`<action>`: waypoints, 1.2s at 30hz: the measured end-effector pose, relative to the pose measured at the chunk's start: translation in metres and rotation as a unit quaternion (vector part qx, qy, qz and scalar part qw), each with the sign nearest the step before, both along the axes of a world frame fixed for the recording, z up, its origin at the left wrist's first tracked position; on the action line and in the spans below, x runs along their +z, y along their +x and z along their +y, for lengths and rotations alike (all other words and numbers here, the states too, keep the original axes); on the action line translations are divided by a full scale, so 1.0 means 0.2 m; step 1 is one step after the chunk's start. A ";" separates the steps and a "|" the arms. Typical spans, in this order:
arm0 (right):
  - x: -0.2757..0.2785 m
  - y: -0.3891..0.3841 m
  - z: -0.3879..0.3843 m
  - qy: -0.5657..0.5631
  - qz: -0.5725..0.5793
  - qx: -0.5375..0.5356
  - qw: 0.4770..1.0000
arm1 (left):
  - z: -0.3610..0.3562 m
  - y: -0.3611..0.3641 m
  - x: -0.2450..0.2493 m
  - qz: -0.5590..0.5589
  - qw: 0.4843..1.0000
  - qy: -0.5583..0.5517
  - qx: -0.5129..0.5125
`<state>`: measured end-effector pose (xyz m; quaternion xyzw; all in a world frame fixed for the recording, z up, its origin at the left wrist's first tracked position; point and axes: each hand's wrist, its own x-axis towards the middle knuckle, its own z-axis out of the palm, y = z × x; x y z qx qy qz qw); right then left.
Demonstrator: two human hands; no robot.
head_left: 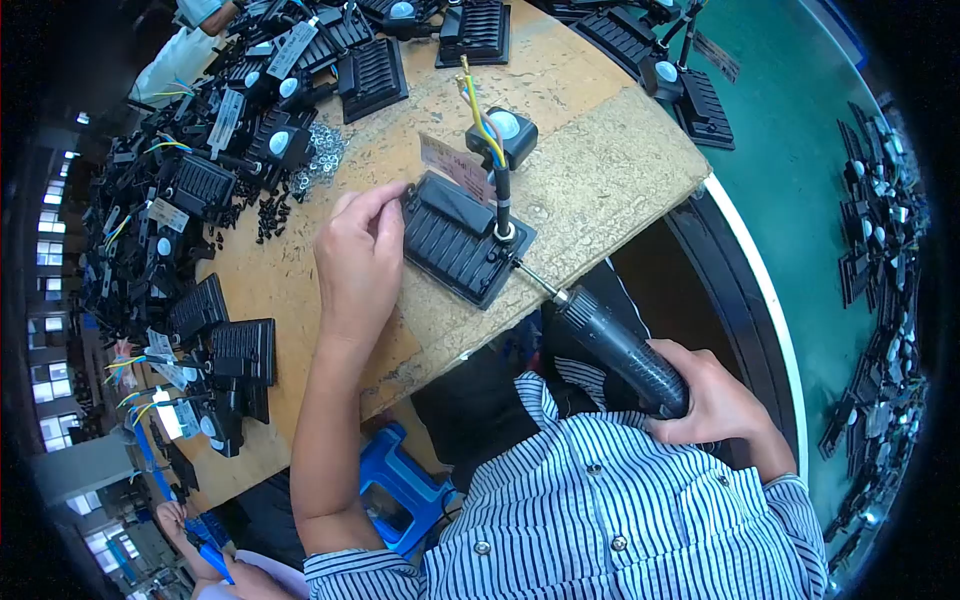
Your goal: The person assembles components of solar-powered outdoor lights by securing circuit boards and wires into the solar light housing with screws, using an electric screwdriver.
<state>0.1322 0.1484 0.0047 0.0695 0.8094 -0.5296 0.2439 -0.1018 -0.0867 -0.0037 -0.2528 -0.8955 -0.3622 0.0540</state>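
A black finned lamp housing (455, 245) lies on the worn wooden table, with a sensor (505, 130) that has a white dome beside it. Yellow-green, blue and brown wires (483, 120) rise from its black cable, and a paper label stands behind it. My left hand (365, 240) is at the housing's left corner, thumb and forefinger pinched together; what they hold is too small to name. In my right hand (705, 395) is a black electric screwdriver (620, 345), its bit reaching the housing's right corner near the bracket.
Many similar lamps (200, 185) are piled at the left, beside loose black screws (272, 215) and small metal washers (325, 150). More lie on the green surface (790, 200) at right. A blue stool (400, 480) stands below. Other people's hands show at top left and bottom left.
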 end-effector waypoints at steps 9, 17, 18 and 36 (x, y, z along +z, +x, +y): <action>0.01 -0.03 0.00 0.012 0.000 0.006 1.000 | 0.08 -0.01 -0.10 0.077 0.992 0.007 -0.102; 0.06 -0.06 0.02 0.012 -0.015 0.028 0.999 | 0.10 -0.02 -0.07 0.135 0.978 -0.058 -0.149; 0.06 -0.07 0.02 0.009 -0.018 0.030 0.999 | 0.11 -0.02 -0.07 0.142 0.977 -0.059 -0.151; 0.14 -0.18 0.07 -0.024 -0.114 0.095 0.989 | 0.12 -0.01 -0.05 0.133 0.977 -0.083 -0.141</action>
